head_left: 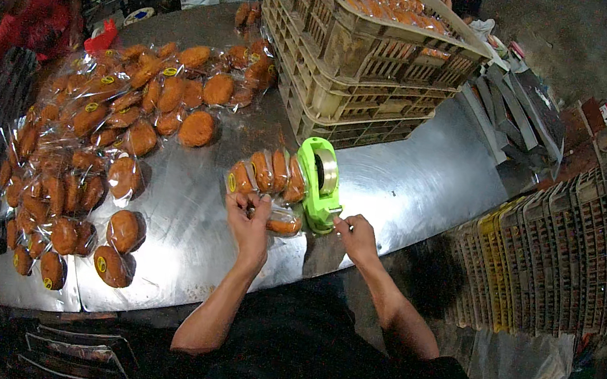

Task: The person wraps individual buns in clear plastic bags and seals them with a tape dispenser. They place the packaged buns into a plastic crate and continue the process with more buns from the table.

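My left hand [248, 224] grips the near end of some plastic-wrapped orange-brown fried pastries: a standing row [267, 172] with a flat packet [283, 223] in front. Just right of them stands a lime-green tape dispenser [317, 168] with a wide roll in it. Beside the dispenser's front cutter, my right hand [349, 230] has thumb and finger pinched; what they hold is too small to make out. Loose wrapped pastries [171, 95] cover much of the metal table [405, 189] to the left, some with round yellow labels.
Stacked plastic crates [364, 49] holding wrapped pastries stand behind the dispenser. Nested empty crates [548, 234] fill the right side, with metal sheets [519, 112] behind them. A co-worker in red [34, 24] is at the back left. Other people show at the top edge.
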`<state>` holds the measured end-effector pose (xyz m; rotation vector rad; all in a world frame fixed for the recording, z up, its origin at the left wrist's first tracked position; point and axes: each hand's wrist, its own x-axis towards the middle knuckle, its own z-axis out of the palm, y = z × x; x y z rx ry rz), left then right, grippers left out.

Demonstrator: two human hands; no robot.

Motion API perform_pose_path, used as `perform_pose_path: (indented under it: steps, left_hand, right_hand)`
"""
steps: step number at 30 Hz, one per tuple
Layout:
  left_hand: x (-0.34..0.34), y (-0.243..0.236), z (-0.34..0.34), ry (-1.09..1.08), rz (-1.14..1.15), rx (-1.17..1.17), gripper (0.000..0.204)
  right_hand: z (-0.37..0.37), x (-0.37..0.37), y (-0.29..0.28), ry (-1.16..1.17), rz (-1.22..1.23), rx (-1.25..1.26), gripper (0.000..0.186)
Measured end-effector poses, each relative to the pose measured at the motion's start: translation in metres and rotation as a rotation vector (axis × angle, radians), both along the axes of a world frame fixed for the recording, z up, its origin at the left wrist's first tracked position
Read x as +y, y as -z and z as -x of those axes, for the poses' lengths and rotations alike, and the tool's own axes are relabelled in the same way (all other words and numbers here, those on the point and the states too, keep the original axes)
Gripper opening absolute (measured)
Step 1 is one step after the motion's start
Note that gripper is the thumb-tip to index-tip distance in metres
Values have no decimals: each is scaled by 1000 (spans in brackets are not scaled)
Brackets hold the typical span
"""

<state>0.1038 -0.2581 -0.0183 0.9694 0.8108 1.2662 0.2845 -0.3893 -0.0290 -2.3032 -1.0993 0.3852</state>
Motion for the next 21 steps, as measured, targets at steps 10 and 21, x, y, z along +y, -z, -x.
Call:
perform_pose_path:
  steps: [10,21]
  left_hand:
    - [-18,2,-14,91,-87,123,37]
    - [-33,14,-19,22,-8,155,36]
  right_hand:
    - [6,-11,-31,42,-139,135,38]
    - [54,-25,-17,25,-149,329,27]
